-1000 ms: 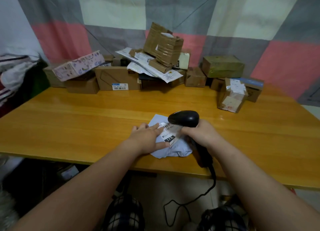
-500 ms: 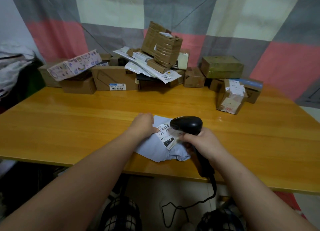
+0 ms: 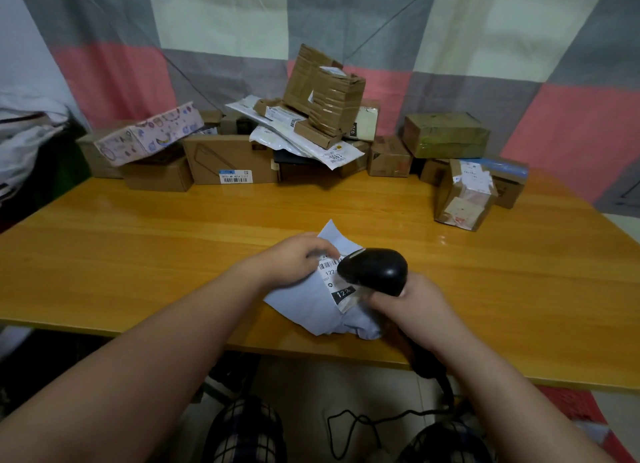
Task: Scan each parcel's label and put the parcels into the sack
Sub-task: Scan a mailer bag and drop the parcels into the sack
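The left hand (image 3: 298, 260) lies knuckles up on the parcel (image 3: 304, 306). Its grip is closed, with the fingers curled down onto the bag's upper edge, and the fingertips (image 3: 329, 253) touch the top of the label (image 3: 329, 273). The thumb cannot be seen. The right hand (image 3: 412, 303) has its grip wrapped tight round the handle of a scanner (image 3: 375, 272). The scanner's rounded head hangs just over the right part of the label and hides some of it.

The parcel sits near the front edge of the surface (image 3: 138, 254), between the two hands. It is a soft, crumpled mailing bag of pale lilac-grey plastic, with one pointed corner sticking up behind the left hand. Its label is white and wrinkled, with a barcode, the digits "122" and a black block. The scanner is glossy black plastic, and a thin black cable (image 3: 363, 421) trails from it to the floor.

The surface is smooth, shiny orange-yellow wood. Along its far edge stands a heap of parcels:
- plain brown cardboard boxes (image 3: 228, 161)
- a long pink patterned box (image 3: 152, 133) lying tilted
- a tilted box wound in brown tape (image 3: 325, 91) on top
- flat white mailing bags (image 3: 301, 140)
- a box in greenish wrap (image 3: 446, 135)

Behind them hangs a cloth (image 3: 346, 19) in large grey, pink and cream squares.
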Tool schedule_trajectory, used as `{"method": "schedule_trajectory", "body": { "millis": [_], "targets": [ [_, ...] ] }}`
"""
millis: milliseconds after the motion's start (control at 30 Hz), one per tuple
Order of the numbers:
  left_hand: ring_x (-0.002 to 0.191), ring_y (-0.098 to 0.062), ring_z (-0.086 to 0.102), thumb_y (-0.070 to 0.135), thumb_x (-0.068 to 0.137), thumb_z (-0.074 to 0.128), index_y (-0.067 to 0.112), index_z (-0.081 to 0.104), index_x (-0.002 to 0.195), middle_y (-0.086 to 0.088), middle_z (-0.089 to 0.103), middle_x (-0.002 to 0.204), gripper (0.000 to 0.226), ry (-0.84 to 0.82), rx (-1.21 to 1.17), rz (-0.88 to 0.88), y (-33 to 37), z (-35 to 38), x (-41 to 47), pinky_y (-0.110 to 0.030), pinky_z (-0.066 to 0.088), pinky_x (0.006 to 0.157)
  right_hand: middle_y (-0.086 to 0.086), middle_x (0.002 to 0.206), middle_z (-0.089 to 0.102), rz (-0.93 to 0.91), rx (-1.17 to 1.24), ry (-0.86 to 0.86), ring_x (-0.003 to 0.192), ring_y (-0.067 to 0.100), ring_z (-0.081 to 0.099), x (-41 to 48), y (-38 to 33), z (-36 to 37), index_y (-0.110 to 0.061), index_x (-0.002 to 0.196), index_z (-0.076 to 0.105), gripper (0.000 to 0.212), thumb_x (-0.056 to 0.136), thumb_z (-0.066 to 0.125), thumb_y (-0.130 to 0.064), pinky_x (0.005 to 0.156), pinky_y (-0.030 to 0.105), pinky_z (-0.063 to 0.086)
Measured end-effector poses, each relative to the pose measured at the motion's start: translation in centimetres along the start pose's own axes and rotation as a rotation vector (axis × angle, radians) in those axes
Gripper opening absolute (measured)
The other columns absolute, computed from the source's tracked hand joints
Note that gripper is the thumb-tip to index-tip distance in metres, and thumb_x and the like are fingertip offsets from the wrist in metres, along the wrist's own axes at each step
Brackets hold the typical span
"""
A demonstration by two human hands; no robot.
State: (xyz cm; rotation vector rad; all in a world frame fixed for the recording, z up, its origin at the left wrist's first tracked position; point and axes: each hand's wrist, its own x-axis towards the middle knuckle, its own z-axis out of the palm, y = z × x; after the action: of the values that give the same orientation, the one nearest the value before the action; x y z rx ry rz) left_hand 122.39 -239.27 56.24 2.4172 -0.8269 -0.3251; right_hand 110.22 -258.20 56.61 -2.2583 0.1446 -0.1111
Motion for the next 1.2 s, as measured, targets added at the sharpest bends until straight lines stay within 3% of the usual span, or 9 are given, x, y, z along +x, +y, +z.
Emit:
{"method": "schedule_trajectory", "body": {
  "millis": [167, 300, 367, 500, 600, 800, 933, 1100, 1200],
  "targets": [
    [0.101, -0.010, 0.053, 0.017, 0.094, 0.059, 0.014, 0.068, 0.110, 0.008, 0.055, 0.102, 0.018, 0.179, -0.034, 0.049, 1.2, -0.5, 0.3, -0.023, 0.040, 0.087, -0.008, 0.070, 0.059, -0.104, -0.155, 0.028, 0.074, 0.020, 0.059, -1.5, 0.0, 0.6, -0.029, 0.072, 0.049, 0.022, 0.075, 0.070, -0.027, 0.053, 0.019, 0.038],
    [0.076, 0.002, 0.047, 0.011, 0.089, 0.064, 0.022, 0.057, 0.101, 0.006, 0.056, 0.087, 0.018, 0.308, -0.085, 0.148, 2.7, -2.2, 0.4, -0.013, 0.036, 0.063, -0.006, 0.076, 0.063, -0.113, -0.099, 0.131, 0.085, 0.021, 0.064, -1.7, 0.2, -0.1, -0.025, 0.087, 0.061, 0.023, 0.073, 0.073, -0.039, 0.056, 0.024, 0.038],
    [0.061, 0.004, 0.042, 0.011, 0.086, 0.067, 0.023, 0.047, 0.099, 0.006, 0.049, 0.075, 0.027, 0.365, -0.118, 0.169, 3.7, -3.3, 0.4, -0.011, 0.034, 0.055, -0.013, 0.075, 0.060, -0.128, -0.020, 0.186, 0.082, 0.013, 0.063, -1.7, 0.0, -0.6, -0.029, 0.090, 0.061, 0.029, 0.070, 0.073, -0.046, 0.056, 0.017, 0.038],
    [0.058, 0.002, 0.045, 0.008, 0.085, 0.069, 0.020, 0.041, 0.099, 0.004, 0.050, 0.070, 0.033, 0.427, -0.144, 0.185, 4.7, -5.4, 0.2, -0.012, 0.038, 0.056, -0.026, 0.072, 0.060, -0.223, 0.183, 0.311, 0.073, -0.016, 0.056, -2.3, -1.2, -0.7, -0.040, 0.083, 0.058, 0.023, 0.071, 0.076, -0.048, 0.059, 0.003, 0.039],
    [0.059, -0.002, 0.048, 0.010, 0.084, 0.070, 0.019, 0.040, 0.098, 0.003, 0.055, 0.069, 0.034, 0.478, -0.137, 0.152, 4.5, -6.2, -0.2, -0.015, 0.039, 0.056, -0.022, 0.056, 0.059, -0.200, 0.271, 0.352, 0.061, -0.008, 0.058, -2.9, -1.4, 0.3, -0.034, 0.072, 0.060, 0.020, 0.074, 0.080, -0.036, 0.053, 0.007, 0.039],
    [0.062, -0.009, 0.048, 0.009, 0.083, 0.071, 0.015, 0.040, 0.096, 0.002, 0.055, 0.069, 0.034, 0.528, -0.133, 0.095, 4.1, -6.5, -1.0, -0.020, 0.038, 0.055, -0.014, 0.050, 0.058, -0.141, 0.436, 0.386, 0.051, 0.002, 0.058, -4.0, -1.6, 3.2, -0.021, 0.066, 0.060, 0.020, 0.075, 0.078, -0.024, 0.049, 0.011, 0.039],
    [0.057, -0.008, 0.038, 0.008, 0.082, 0.072, 0.011, 0.043, 0.097, 0.006, 0.045, 0.064, 0.033, 0.554, -0.129, 0.067, 3.8, -6.5, -1.4, -0.014, 0.032, 0.049, -0.017, 0.049, 0.059, -0.156, 0.467, 0.351, 0.049, 0.001, 0.058, -4.3, -2.0, 3.6, -0.026, 0.063, 0.060, 0.022, 0.077, 0.077, -0.023, 0.047, 0.010, 0.040],
    [0.066, -0.014, 0.050, 0.012, 0.083, 0.073, 0.019, 0.040, 0.091, -0.001, 0.054, 0.071, 0.034, 0.543, -0.152, 0.031, 3.5, -6.7, -1.6, -0.026, 0.043, 0.060, -0.012, 0.046, 0.057, -0.148, 0.474, 0.331, 0.045, 0.002, 0.055, -4.5, -2.0, 3.6, -0.021, 0.062, 0.061, 0.022, 0.077, 0.078, -0.025, 0.043, 0.013, 0.040],
    [0.061, -0.010, 0.042, 0.015, 0.082, 0.074, 0.019, 0.041, 0.092, 0.004, 0.049, 0.069, 0.035, 0.558, -0.129, 0.002, 3.2, -6.6, -1.6, -0.017, 0.036, 0.053, -0.015, 0.049, 0.058, -0.151, 0.469, 0.332, 0.048, 0.001, 0.057, -4.4, -2.0, 3.6, -0.022, 0.065, 0.062, 0.020, 0.076, 0.077, -0.028, 0.046, 0.012, 0.041]
  ]
}}
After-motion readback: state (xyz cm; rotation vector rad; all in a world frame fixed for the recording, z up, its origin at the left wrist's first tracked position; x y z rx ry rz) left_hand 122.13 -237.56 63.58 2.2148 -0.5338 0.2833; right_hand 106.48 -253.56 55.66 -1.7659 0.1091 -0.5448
